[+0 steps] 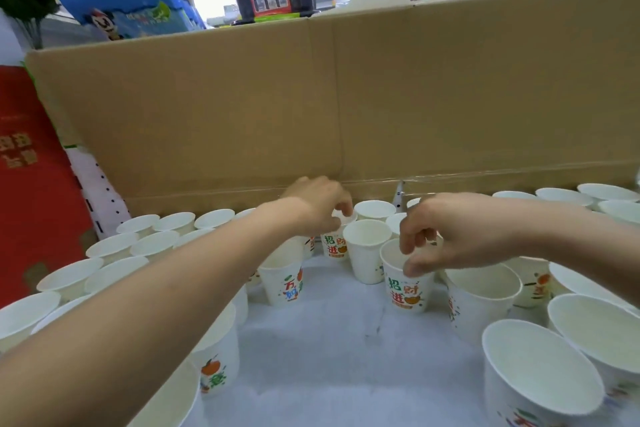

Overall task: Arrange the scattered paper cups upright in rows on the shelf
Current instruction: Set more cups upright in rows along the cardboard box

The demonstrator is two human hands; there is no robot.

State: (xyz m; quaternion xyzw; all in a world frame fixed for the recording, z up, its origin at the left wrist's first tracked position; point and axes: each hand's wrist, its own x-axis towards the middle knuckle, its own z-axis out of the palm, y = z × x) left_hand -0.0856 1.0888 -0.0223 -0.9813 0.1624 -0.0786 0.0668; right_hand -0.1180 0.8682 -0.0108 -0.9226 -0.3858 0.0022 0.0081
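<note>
Pinched upright by the rims — far cup [334, 244] in the left hand [318, 204], nearer cup [407, 291] in the right hand [446, 229].

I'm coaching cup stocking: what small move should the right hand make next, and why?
Probably nudge the front printed cup, pinched at its rim by the right hand, back level with the plain white cup; it stands nearer the camera.
</note>
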